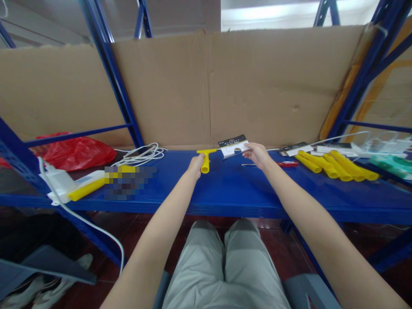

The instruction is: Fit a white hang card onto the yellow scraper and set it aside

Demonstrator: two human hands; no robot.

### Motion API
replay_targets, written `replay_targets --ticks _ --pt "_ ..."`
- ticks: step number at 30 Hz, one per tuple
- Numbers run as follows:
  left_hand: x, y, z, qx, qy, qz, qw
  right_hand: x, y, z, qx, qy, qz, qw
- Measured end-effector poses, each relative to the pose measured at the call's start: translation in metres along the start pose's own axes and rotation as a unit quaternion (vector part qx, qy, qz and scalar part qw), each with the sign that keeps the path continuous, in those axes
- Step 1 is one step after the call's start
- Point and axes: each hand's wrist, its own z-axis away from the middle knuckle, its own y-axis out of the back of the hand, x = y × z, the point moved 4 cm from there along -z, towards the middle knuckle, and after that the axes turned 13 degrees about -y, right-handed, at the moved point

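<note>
your left hand (195, 166) has its fingers wrapped round the yellow t-shaped handle (205, 162), over the worktop (225, 189); your right hand (256, 154) has its fingers pinched on the printed card (232, 145), just beside the handle. that pinch catches only one edge, so the card could bend or slip. the red screwdriver (288, 164) lies near your right hand; a low sweep could knock it towards the yellow tubes (343, 167).

We see a red plastic bag (92, 155) at the left, a coiled white cable (143, 156) just beside it. Behind the blue table (225, 189), brown cardboard (167, 90) faces us between blue metal posts (116, 81).
</note>
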Motion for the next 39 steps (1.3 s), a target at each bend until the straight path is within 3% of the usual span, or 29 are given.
replay_targets --ticks 5,13,19,31,39 --pt "-0.006 0.002 -0.006 0.021 0.004 0.047 0.999 0.006 -0.013 0.007 -0.076 -0.047 0.009 0.996" --pt "-0.011 0.003 -0.013 0.014 -0.015 0.044 0.999 0.014 -0.029 0.017 -0.151 -0.063 0.031 0.986" --pt "-0.012 -0.006 -0.014 -0.044 -0.024 0.076 0.996 0.023 -0.038 0.02 -0.195 -0.084 0.053 0.976" --pt "-0.017 -0.005 -0.018 -0.047 0.005 0.125 0.991 0.024 -0.038 0.019 -0.199 -0.083 0.064 0.974" --pt "-0.017 -0.018 -0.014 -0.119 0.019 0.166 0.979 0.025 -0.038 0.018 -0.162 -0.075 0.054 0.982"
